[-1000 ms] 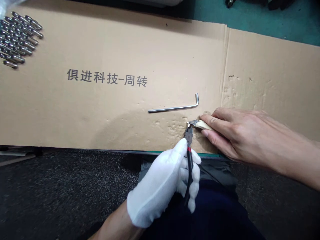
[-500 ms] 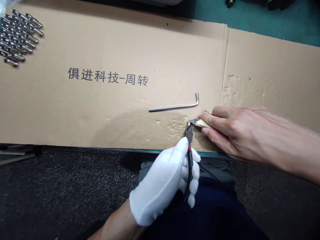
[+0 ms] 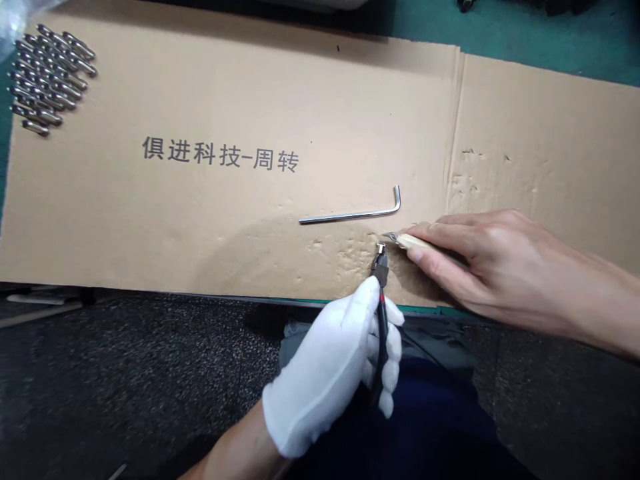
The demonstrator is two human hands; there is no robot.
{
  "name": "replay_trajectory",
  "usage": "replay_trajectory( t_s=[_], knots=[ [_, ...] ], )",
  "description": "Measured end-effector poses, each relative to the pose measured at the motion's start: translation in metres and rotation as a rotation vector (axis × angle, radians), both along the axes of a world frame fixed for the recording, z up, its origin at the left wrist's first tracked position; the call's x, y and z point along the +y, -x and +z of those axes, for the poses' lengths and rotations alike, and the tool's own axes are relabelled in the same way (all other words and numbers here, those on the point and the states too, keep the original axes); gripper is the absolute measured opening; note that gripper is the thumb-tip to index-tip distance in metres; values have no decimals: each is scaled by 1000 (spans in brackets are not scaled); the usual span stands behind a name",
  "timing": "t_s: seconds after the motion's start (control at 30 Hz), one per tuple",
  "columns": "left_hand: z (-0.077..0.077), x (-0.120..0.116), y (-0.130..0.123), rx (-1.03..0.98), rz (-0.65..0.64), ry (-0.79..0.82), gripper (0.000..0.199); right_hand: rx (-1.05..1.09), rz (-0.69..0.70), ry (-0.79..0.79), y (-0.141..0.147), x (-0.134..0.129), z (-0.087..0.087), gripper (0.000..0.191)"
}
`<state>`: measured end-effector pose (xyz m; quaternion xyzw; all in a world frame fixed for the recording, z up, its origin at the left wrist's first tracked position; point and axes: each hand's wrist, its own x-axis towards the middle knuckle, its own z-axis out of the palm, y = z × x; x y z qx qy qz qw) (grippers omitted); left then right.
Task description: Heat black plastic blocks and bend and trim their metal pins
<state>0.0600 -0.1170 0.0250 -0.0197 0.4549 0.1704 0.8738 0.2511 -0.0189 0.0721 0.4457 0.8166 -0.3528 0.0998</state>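
My left hand (image 3: 335, 360), in a white glove, is wrapped round a pair of dark-handled pliers (image 3: 381, 275) with a red band. The jaws point away from me and grip a tiny shiny metal piece (image 3: 381, 248). My bare right hand (image 3: 480, 257) pinches the pale handle of a utility knife (image 3: 413, 243). Its pointed blade lies just above and to the right of the metal piece, with a small gap between them. Beyond the pliers, a silver hex key (image 3: 350, 215) rests on the cardboard. The right hand's lower fingers are hidden.
A flat cardboard sheet (image 3: 225, 87) with printed characters covers the green bench (image 3: 525, 40). Several shiny metal pins (image 3: 50, 73) lie in rows at the far left, beside some clear plastic (image 3: 13, 23). Dark speckled floor (image 3: 150, 360) shows below the bench edge.
The knife blade has moved from touching the metal piece to just apart from it, up and to the right. The left hand keeps its grip on the pliers. The whole view has shifted slightly.
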Motion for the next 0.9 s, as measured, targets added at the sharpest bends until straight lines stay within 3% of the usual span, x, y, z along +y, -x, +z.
replay_trajectory(
  t_s=[0.17, 0.4, 0.57, 0.7, 0.9],
  knots=[
    [-7, -2, 2, -121, 51, 34, 53, -77, -151, 205, -6, 1, 10, 41],
    [-15, -7, -1, -293, 100, 93, 58, -131, -164, 363, 4, 16, 9, 42],
    [-21, -14, -1, -377, 204, 120, 56, -184, -178, 365, 11, 19, 14, 48],
    [-25, -14, 1, -470, 204, 152, 55, -215, -213, 357, 14, 18, 15, 54],
    [-30, -7, 5, -564, 170, 211, 52, -209, -192, 394, 20, 19, 18, 47]
  ],
)
